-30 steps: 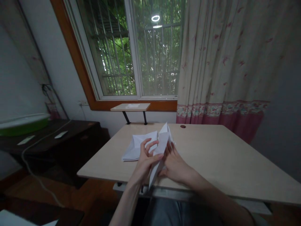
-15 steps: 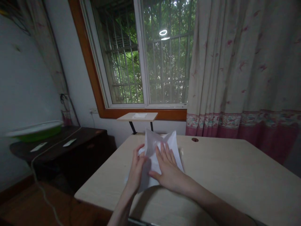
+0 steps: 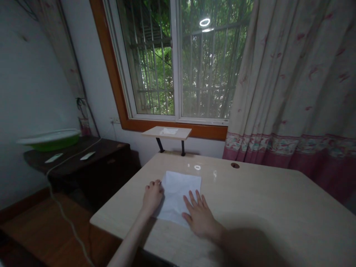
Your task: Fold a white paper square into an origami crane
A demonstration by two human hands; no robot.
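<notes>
White folded paper (image 3: 178,196) flat on pale desk (image 3: 264,193). L hand (image 3: 152,196): fingers (image 3: 155,184) curled at edge. R hand (image 3: 198,217): fingers (image 3: 195,200) spread on it, no grip.

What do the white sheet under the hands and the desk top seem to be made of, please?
The sheet looks like thin white paper with a matt finish; faint creases and a softly rumpled surface suggest this. The desk top looks like pale wood-toned laminate with a slight gloss, since it shows small light reflections. The material beneath its surface cannot be seen.
</notes>
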